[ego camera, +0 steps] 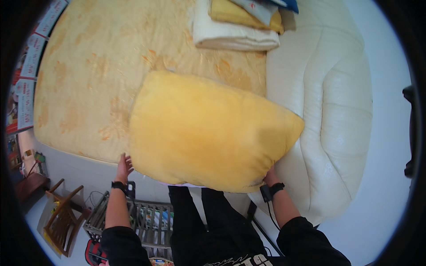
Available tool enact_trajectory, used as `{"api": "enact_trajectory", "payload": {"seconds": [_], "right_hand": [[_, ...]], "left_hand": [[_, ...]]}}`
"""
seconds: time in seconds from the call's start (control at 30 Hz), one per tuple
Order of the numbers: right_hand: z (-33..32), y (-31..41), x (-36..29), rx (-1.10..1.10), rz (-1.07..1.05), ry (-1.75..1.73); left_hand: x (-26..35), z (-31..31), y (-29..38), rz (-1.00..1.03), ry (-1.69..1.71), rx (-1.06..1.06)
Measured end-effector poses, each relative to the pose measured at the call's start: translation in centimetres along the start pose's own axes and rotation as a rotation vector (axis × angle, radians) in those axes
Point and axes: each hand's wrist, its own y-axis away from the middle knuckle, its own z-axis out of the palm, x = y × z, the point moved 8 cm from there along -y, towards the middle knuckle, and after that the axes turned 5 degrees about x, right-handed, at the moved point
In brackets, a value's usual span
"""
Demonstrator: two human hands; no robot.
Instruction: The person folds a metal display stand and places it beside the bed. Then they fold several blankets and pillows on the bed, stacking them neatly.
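Note:
A large yellow pillow (206,129) lies in front of me over the near edge of a mattress (86,83) with a yellow floral cover, its pointed corner touching the cream padded headboard (309,99). My left hand (124,166) is at the pillow's lower left edge, fingers apart; whether it touches the cloth is unclear. My right hand (270,174) is at the lower right corner, its fingers mostly hidden by the pillow, where the cloth is creased. Both wrists wear black straps with small devices.
Folded white bedding (236,36) with a yellow folded cloth (233,15) on it lies at the far end beside the headboard. A slatted rack (153,222) and a wooden chair (65,222) stand at the lower left. Printed boxes (26,99) line the mattress's left side.

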Motion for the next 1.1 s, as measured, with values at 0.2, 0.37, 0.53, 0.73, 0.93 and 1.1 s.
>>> {"api": "enact_trajectory", "payload": {"seconds": [0.2,0.37,0.53,0.73,0.93,1.1], "right_hand": [[-2.4,0.0,0.5,0.049,0.012,0.000],[-1.2,0.8,-0.1,0.054,0.015,0.021],[1.9,0.7,-0.6,0.039,-0.002,0.057],[7.4,2.5,0.2,-0.007,0.017,0.064],[15.4,4.6,7.0,-0.099,0.096,0.056],[24.7,6.0,13.6,-0.155,0.099,0.071]], "left_hand": [[1.2,11.2,2.3,0.061,0.259,-0.459],[1.8,12.0,2.9,0.061,0.218,-0.439],[1.4,13.6,4.6,0.078,0.189,-0.486],[1.2,10.8,10.0,0.085,0.078,-0.533],[4.1,-6.8,6.4,0.315,-0.229,-0.259],[9.3,-25.4,1.8,0.092,0.277,0.074]]}}
